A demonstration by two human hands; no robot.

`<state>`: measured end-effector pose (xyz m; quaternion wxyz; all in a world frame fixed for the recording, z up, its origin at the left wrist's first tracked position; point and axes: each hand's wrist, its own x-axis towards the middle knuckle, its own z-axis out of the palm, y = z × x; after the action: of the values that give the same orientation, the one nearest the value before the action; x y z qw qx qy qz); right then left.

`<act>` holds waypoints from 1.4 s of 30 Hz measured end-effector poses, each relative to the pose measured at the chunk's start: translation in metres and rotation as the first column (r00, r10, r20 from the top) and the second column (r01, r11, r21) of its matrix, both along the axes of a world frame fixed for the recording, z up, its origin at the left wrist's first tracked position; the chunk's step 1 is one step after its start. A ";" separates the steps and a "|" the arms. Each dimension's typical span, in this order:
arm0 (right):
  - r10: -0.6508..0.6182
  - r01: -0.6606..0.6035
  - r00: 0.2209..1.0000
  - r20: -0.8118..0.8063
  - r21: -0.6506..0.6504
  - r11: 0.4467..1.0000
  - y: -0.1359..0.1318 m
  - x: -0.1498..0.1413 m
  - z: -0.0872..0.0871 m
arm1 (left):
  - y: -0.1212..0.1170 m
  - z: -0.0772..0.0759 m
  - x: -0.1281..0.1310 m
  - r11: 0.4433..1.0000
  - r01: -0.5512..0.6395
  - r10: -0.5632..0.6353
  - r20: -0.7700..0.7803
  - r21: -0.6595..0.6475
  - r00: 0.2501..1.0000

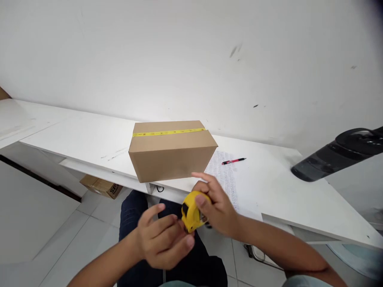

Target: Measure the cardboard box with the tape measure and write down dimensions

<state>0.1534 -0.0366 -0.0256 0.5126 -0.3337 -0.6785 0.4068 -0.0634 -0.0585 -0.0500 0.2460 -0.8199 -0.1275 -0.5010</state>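
Note:
My right hand (216,207) grips a yellow tape measure (191,207) above my lap, just in front of the desk edge. Its thumb lies over the casing, and the index finger points out toward the box. My left hand (166,237) meets the lower end of the casing with bent fingers, its index finger raised. What exactly those fingertips pinch there is partly hidden; no blade is seen drawn out. Beyond both hands, a closed cardboard box (173,161) with a yellow strip of tape (169,132) along its top sits at the desk's front edge.
On the white desk (269,179), a written sheet (226,179) lies partly under the box, with a red and black pen (233,161) on it. A dark bottle (332,159) stands at the right. Another cardboard box (100,185) is on the floor beneath.

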 end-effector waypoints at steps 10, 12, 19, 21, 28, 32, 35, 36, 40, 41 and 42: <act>-0.453 0.411 0.891 0.029 -0.473 0.779 0.061 0.052 -0.021 | 0.053 -0.062 -0.067 0.635 -0.198 0.592 0.306 -0.747 0.745; -0.387 0.357 0.920 0.061 -0.541 0.762 0.069 0.058 -0.027 | 0.065 -0.071 -0.070 0.462 -0.025 0.560 0.270 -0.886 0.783; -0.194 0.262 0.963 0.185 -0.491 0.831 0.045 0.072 0.004 | 0.063 -0.009 -0.076 0.538 0.154 0.421 0.423 -0.829 0.803; -0.152 0.221 0.971 0.183 -0.456 0.862 0.040 0.081 0.017 | 0.065 0.018 -0.083 0.610 0.197 0.352 0.485 -0.767 0.800; -0.073 0.107 0.993 0.090 -0.473 0.875 0.049 0.086 0.009 | 0.093 0.057 -0.076 0.426 0.069 0.581 0.331 -0.902 0.743; -0.014 0.054 0.997 0.079 -0.532 0.845 0.048 0.076 -0.008 | 0.125 0.050 -0.069 0.311 0.028 0.659 0.237 -0.950 0.714; 0.069 0.005 0.992 0.106 -0.579 0.815 0.038 0.063 -0.018 | 0.162 0.044 -0.068 0.321 0.090 0.641 0.287 -0.943 0.712; 0.112 -0.020 0.987 0.117 -0.597 0.802 0.033 0.057 -0.020 | 0.173 0.044 -0.069 0.336 0.104 0.643 0.309 -0.936 0.701; 0.302 -0.167 0.947 0.113 -0.627 0.761 0.010 0.039 -0.021 | 0.174 0.055 -0.066 0.483 0.114 0.677 0.453 -0.868 0.581; 0.319 -0.197 0.943 0.096 -0.611 0.767 0.005 0.037 -0.019 | 0.158 0.057 -0.062 0.541 0.106 0.667 0.503 -0.834 0.550; 0.318 -0.215 0.945 0.077 -0.588 0.780 0.001 0.036 -0.016 | 0.136 0.057 -0.056 0.635 0.114 0.621 0.592 -0.764 0.513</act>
<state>0.1893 -0.0356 -0.0414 0.2653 -0.4061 -0.6069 0.6296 -0.1196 0.0777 0.0074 -0.1102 -0.4783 -0.5454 -0.6794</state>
